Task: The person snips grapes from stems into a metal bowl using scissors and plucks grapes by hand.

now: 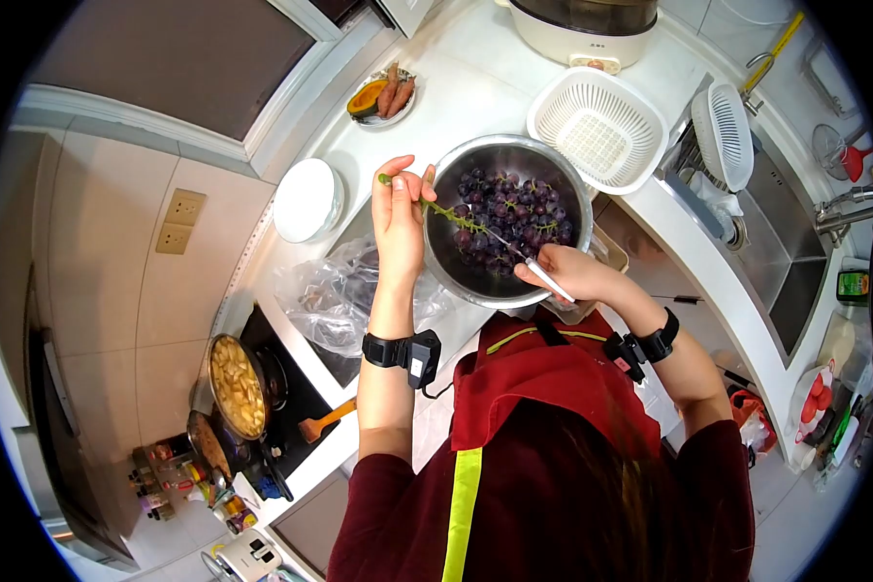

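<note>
My left hand point(399, 218) pinches the upper end of a green grape stem point(453, 215) over the left rim of a steel bowl point(438, 262). The stem slants down into the bowl, bare of grapes along much of its length. Dark purple grapes point(514, 209) fill the bowl, many of them loose. In my right hand point(577, 272), at the bowl's lower right, is a white-handled tool point(550, 279) with a thin metal blade. Its tip points at the stem, and I cannot tell whether it is a knife or scissors.
A white basket point(601, 121) stands right of the bowl, with the sink point(791, 242) beyond. To the left are a clear plastic bag point(325, 301), a white lidded container point(307, 200), and a plate with squash and sweet potatoes point(394, 95). A filled pan point(238, 386) sits on the stove.
</note>
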Available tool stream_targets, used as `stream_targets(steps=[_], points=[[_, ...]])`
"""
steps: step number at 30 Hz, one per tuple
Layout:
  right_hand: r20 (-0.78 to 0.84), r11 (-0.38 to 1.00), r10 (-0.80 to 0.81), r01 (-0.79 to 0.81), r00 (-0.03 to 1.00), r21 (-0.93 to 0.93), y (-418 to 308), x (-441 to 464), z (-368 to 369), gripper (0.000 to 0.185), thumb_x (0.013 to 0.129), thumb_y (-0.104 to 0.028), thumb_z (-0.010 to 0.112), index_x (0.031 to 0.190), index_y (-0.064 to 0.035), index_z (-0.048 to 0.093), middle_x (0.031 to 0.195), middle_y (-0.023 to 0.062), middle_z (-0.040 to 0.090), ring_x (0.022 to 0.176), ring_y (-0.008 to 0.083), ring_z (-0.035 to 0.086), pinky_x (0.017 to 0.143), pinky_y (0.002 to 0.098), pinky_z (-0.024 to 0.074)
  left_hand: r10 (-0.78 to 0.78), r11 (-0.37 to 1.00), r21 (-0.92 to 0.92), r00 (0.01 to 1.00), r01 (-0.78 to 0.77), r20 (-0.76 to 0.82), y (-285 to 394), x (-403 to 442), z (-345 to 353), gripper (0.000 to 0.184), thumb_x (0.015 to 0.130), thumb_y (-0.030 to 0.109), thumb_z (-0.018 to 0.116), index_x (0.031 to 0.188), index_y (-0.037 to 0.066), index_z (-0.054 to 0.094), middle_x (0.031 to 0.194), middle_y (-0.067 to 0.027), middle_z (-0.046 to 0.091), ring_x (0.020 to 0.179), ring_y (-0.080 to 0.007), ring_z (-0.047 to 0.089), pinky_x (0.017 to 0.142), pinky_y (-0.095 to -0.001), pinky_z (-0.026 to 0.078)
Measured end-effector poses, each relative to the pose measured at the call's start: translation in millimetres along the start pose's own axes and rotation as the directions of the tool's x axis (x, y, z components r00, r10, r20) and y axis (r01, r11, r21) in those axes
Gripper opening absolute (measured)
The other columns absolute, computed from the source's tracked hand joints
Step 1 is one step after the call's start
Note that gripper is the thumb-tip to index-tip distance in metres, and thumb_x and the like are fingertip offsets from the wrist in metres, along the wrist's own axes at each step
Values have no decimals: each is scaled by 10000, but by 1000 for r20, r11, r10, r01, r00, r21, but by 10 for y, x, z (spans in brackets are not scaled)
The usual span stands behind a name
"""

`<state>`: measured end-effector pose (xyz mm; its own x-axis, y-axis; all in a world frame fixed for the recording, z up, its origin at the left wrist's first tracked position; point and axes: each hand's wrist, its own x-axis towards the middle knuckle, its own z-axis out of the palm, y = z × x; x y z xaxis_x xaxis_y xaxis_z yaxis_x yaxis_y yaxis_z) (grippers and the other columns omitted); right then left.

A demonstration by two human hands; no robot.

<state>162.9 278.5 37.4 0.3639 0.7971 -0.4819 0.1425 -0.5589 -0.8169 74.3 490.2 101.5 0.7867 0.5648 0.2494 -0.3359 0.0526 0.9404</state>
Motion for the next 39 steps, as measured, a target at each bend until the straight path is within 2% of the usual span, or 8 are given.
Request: stream_targets(steps=[2, 4, 5, 7, 16, 29, 32, 39], points=[[-46, 997, -55, 53, 997, -47, -12, -32, 24, 634, 770, -634, 582, 744, -6, 503, 540, 75, 534, 484, 178, 564, 454, 278, 433, 1, 1000, -14, 1000, -1, 9, 5, 2, 6, 229, 992, 157, 336, 1155, 26, 430, 766, 3, 384, 716, -92, 442, 1053, -421, 341], [-171, 951, -132, 76, 976, -301, -101, -92, 37, 620, 744, -600, 627, 791, 6, 503, 674, 150, 596, 648, 289, 618, 579, 352, 479, -16, 1000, -14, 1000, 16, -17, 28, 4, 26, 240, 988, 151, 347, 1159, 13, 444, 743, 2, 356, 669, -100, 406, 1014, -454, 380], [-170, 951, -132, 76, 977, -301, -137, -117, 41, 620, 744, -600, 627, 791, 6, 503, 674, 150, 596, 648, 289, 618, 579, 352, 479, -17, 1000, -14, 1000, 16, -17, 29, 8, 29, 240, 988, 151, 347, 1159, 13, 444, 743, 2, 356, 669, -100, 406, 1014, -454, 380], [-306, 869, -238, 61, 922, -491, -199, -158, 39, 607, 711, -557, 665, 844, 12, 503, 809, 188, 609, 774, 362, 609, 669, 410, 482, -17, 1000, 3, 1000, 17, -13, 32, 22, 27, 247, 988, 158, 348, 1159, 10, 446, 738, 3, 355, 667, -103, 401, 999, -449, 394], [-241, 823, -251, 76, 938, -562, -251, -124, -27, 632, 710, -537, 659, 918, 44, 521, 913, 218, 591, 839, 352, 610, 713, 412, 501, -22, 1000, 8, 999, 22, 34, 31, 36, -15, 237, 993, 167, 339, 1162, 34, 440, 762, 9, 382, 693, -91, 426, 1011, -422, 383], [-248, 756, -316, 84, 916, -649, -270, -102, -33, 565, 713, -477, 682, 915, 23, 513, 882, 190, 594, 825, 327, 614, 700, 399, 502, -26, 999, 28, 997, 24, 71, 29, 47, 18, 252, 995, 191, 352, 1167, 34, 449, 751, 16, 382, 692, -87, 426, 984, -397, 407], [-235, 750, -328, 101, 915, -654, -250, -75, -37, 554, 717, -467, 682, 913, 22, 511, 865, 181, 599, 817, 323, 616, 695, 395, 502, -29, 999, 24, 997, 28, 64, 26, 38, 36, 265, 991, 175, 344, 1172, 8, 442, 735, 7, 374, 672, -99, 416, 1011, -454, 390], [-219, 752, -305, 93, 927, -653, -250, -61, -31, 557, 731, -476, 667, 907, 32, 520, 858, 181, 609, 811, 324, 621, 686, 400, 504, -34, 999, 35, 997, 32, 62, 9, 24, 16, 266, 995, 182, 341, 1178, 17, 439, 745, 10, 378, 686, -93, 418, 997, -422, 398]])
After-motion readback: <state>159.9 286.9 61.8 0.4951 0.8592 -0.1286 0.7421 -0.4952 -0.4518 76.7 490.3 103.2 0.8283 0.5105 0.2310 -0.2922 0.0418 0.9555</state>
